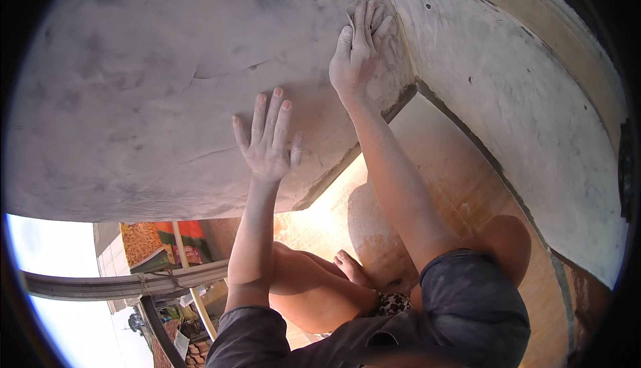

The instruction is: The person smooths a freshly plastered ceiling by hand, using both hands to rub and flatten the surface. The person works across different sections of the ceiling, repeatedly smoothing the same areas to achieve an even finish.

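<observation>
My right hand (356, 61) is pressed against the plastered grey-white wall (147, 88), close to the inner corner. Under its fingers is a folded, dusty sheet of sandpaper (351, 12), mostly hidden by the hand. Lower and to the left, my left hand (269, 146) lies flat on the same wall with its fingers spread, holding nothing. Pale dust coats both hands and the forearms. Dark smudges and a thin crack mark the wall surface.
A second plastered wall (507, 94) meets the first at the right. Below is a tan floor (461, 188) with my bent legs and a bare foot (352, 268). A curved rail (127, 284) runs at the lower left, with colourful cloths (180, 241) beyond it.
</observation>
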The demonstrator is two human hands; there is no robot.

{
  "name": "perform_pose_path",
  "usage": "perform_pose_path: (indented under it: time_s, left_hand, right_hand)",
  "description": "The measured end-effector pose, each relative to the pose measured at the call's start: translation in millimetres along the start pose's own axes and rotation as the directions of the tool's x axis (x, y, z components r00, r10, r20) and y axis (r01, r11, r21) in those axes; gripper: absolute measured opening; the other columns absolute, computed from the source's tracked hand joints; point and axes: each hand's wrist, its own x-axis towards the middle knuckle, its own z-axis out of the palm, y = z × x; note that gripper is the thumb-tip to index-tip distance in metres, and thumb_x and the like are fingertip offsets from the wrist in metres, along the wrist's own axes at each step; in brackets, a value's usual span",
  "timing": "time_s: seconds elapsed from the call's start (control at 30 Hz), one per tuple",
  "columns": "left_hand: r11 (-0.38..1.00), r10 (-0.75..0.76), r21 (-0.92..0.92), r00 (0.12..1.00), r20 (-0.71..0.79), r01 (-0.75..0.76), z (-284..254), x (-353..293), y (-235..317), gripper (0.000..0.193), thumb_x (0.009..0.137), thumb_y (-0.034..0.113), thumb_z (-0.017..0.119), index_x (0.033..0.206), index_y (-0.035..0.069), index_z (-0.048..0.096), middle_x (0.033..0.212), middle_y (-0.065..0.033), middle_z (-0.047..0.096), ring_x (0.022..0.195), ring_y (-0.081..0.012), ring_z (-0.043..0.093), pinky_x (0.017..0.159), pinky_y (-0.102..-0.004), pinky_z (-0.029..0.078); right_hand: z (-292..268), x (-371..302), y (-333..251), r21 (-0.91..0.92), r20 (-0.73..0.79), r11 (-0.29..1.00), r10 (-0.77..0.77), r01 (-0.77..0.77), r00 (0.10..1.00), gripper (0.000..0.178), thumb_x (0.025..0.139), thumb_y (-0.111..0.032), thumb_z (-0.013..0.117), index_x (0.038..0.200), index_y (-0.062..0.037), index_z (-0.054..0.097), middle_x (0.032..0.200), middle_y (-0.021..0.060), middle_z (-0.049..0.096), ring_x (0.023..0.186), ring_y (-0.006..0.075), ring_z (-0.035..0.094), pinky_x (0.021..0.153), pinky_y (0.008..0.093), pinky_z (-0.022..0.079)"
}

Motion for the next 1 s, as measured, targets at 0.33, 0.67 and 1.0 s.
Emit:
perform_pose_path:
  time_s: [0.33,0.67,1.0]
  left_hand:
    - [0.999,-0.004,0.036,1.0,-0.007,0.004,5,-2,-2,0.056,0.104,0.042,0.038,0.153,0.016,0.047,0.147,-0.0024,0.06,0.145,-0.0233,0.045,0.127,-0.0531,0.005]
    - [0.995,0.008,0.101,1.0,-0.004,-0.007,4,4,4,0.057,0.104,0.04,0.038,0.148,0.007,0.051,0.142,-0.0048,0.064,0.145,-0.0258,0.046,0.127,-0.0518,0.006]
    - [0.999,-0.02,0.037,1.0,0.0,0.02,3,3,3,0.055,0.103,0.041,0.04,0.152,0.017,0.049,0.146,0.0007,0.061,0.146,-0.0214,0.044,0.127,-0.0524,0.005]
  right_hand:
    - [-16,-84,-2,-0.12,0.181,0.993,0.012,0.01,0.983,0.05,0.105,-0.016,0.043,0.15,0.0077,0.044,0.158,0.0217,0.042,0.15,0.0545,0.021,0.123,0.0593,0.017]
    - [-21,-116,-13,-0.019,0.154,0.996,-0.081,0.085,0.985,0.049,0.106,-0.017,0.042,0.149,0.0046,0.047,0.158,0.0216,0.042,0.151,0.0526,0.019,0.121,0.0616,0.018]
    - [-7,-8,6,-0.059,0.037,0.998,-0.018,0.02,0.999,0.051,0.106,-0.02,0.041,0.15,0.0064,0.044,0.16,0.022,0.039,0.152,0.0523,0.017,0.122,0.0596,0.017]
